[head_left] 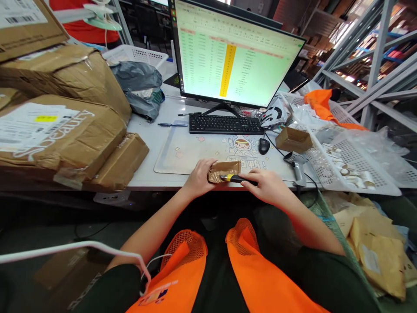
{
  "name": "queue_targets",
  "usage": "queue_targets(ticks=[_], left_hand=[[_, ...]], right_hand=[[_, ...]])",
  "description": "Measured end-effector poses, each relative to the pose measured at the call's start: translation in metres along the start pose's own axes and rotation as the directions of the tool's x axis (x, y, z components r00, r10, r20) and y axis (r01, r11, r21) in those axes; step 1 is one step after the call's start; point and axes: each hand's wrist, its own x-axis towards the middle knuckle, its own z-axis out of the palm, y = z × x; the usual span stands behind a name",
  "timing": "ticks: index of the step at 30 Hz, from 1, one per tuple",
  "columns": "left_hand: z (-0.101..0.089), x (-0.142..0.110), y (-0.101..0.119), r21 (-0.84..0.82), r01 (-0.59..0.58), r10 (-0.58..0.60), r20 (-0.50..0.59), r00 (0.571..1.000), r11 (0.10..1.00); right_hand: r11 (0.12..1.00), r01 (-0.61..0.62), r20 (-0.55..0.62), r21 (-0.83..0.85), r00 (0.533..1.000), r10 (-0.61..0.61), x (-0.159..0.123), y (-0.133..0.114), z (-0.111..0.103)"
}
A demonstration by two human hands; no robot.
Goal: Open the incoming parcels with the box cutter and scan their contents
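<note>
My left hand (200,179) grips the left end of a small brown cardboard box (230,167) at the front edge of the desk. In my right hand (265,184) is a black and yellow utility knife (239,178), its fingers closed round the handle. The knife points left, with its tip at the near side of the box. Whether the blade touches or enters the cardboard is too small to tell. Under the box lies a pale printed desk mat (185,150).
Taped cartons (61,139) are stacked at the left, beside a grey plastic parcel (138,89). Behind the mat stand a keyboard (224,124) and monitor (237,52). To the right are a mouse (263,146), an open box (293,140), a scanner (298,167) and a white basket (384,188).
</note>
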Motion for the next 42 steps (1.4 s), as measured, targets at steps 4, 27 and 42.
queue_targets(ticks=[4,27,42], left_hand=[[-0.001,-0.004,0.013,0.109,-0.157,0.162,-0.039,0.986,0.982],[-0.005,-0.024,0.010,0.180,0.062,-0.034,-0.156,0.987,0.982],[-0.025,0.041,0.044,0.416,0.402,-0.547,0.328,0.770,0.816]], right_hand=[[0.995,-0.001,-0.008,-0.101,1.000,0.000,-0.001,-0.011,-0.001],[0.811,-0.528,-0.358,-0.253,0.830,0.429,-0.045,0.127,-0.013],[0.978,0.208,-0.220,0.022,0.955,-0.198,0.059,-0.016,0.078]])
